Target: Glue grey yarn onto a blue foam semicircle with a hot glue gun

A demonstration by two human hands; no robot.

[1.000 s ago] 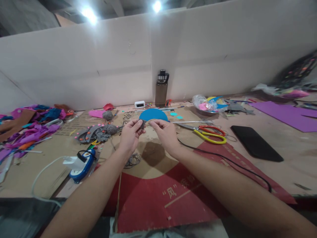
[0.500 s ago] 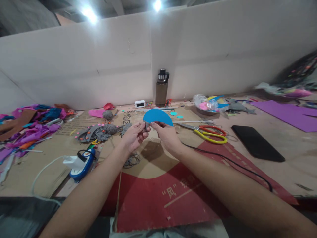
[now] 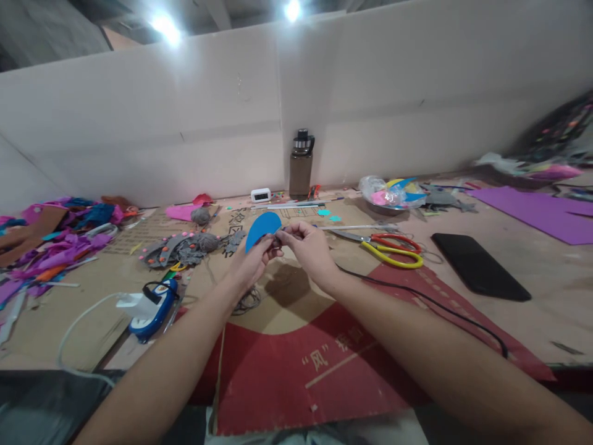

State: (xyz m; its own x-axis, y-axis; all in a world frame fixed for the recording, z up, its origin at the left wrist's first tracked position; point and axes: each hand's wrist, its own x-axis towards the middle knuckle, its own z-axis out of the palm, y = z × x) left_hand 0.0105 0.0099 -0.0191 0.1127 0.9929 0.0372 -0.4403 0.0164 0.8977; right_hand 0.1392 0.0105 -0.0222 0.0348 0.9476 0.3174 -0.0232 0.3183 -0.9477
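Note:
Above the cardboard, my two hands meet with their fingertips pinched together. A flat blue piece with a rounded edge (image 3: pixel 264 228), looking like a foam or paper sheet, stands up tilted from my left hand (image 3: pixel 254 261), which is closed on its lower edge. My right hand (image 3: pixel 311 248) pinches at the right end of that blue piece; what lies between its thumb and finger is too small and covered to make out. Scissors (image 3: pixel 393 248) with red and yellow handles lie right of my hands. Below the left hand is a loose coil of grey cord (image 3: pixel 248 301).
A brown bottle (image 3: pixel 301 170) and small white clock (image 3: pixel 260 195) stand by the wall. Left are grey yarn pieces (image 3: pixel 185 248), colourful scraps (image 3: pixel 69 241) and a blue power strip (image 3: pixel 155 315). Right are a metal bowl (image 3: pixel 389 209), black phone (image 3: pixel 479 266) and purple sheet (image 3: pixel 532 213).
The blue piece has turned and shifted left, from a wide half disc between both hands to a narrower shape over my left hand. The grey bit at my left fingertips is now mostly hidden.

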